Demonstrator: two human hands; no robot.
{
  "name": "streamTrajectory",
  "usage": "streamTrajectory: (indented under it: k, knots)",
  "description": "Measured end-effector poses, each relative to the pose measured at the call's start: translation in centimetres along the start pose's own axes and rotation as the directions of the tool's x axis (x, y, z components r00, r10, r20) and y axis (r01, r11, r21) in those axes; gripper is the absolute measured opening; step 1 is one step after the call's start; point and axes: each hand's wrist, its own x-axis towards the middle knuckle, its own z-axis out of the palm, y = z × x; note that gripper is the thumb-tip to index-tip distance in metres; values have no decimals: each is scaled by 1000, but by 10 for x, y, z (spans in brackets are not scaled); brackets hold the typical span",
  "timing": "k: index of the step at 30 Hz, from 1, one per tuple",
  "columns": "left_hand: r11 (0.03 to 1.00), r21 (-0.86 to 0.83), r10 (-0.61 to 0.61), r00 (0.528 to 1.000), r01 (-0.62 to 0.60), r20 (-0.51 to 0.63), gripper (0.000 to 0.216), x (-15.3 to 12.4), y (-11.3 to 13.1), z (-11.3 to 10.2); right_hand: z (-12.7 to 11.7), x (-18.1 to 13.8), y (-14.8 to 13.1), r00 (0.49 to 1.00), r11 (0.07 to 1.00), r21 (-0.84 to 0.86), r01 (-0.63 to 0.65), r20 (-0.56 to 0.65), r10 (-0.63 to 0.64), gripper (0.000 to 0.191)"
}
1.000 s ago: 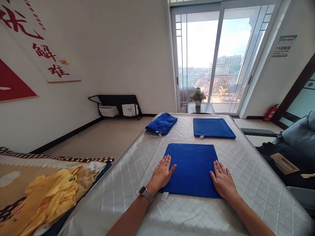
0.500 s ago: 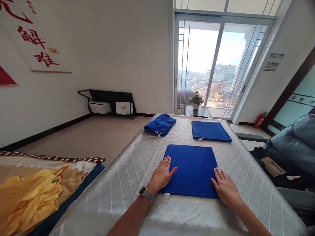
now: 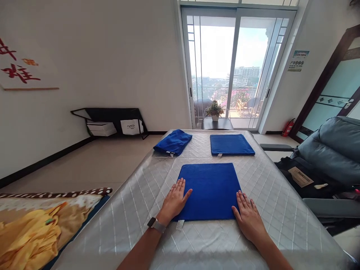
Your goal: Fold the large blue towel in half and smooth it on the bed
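A flat blue square of cloth, like a cushion cover point(image 3: 209, 191), lies in front of me, a white label point(image 3: 180, 224) sticking out at its near left corner. My left hand point(image 3: 174, 198) rests flat along its left edge, fingers stretched and thumb on the cloth. Along the right edge lies my right hand point(image 3: 248, 214), also flat with fingers out. Neither hand grips anything. Farther back are a second flat blue cover point(image 3: 232, 144) on the right and a rumpled, folded blue cover point(image 3: 173, 142) on the left.
Everything blue lies on a silvery quilted surface point(image 3: 135, 228). Yellow cloth point(image 3: 30, 236) sits on a bed at the left. A grey armchair point(image 3: 332, 146) with a brown card point(image 3: 300, 177) stands at the right. A potted plant point(image 3: 215, 110) is beyond the far edge.
The whole view has shifted, so everything appears farther left. Both hands stay flat on the edges of the near cover, which looks unmoved on the surface.
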Motion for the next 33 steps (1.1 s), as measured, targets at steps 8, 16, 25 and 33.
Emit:
streamTrajectory:
  k: [8,16,25,33]
  knots:
    - [860,-135,495,869,-491,-10,64,-12,80,-33,-1,-2,0,1000,1000,5,13,3,-13,68]
    - [780,-246,594,805,-575,1,68,3,198,-10,12,-2,9,995,993,-83,82,-54,-87,60]
    - [931,-154,351,927,-331,132,74,-5,123,-6,5,-1,4,998,999,11,31,-48,-30,69]
    - [989,0,146,987,-147,73,72,-46,21,-2,10,0,6,996,999,20,37,-77,-35,69]
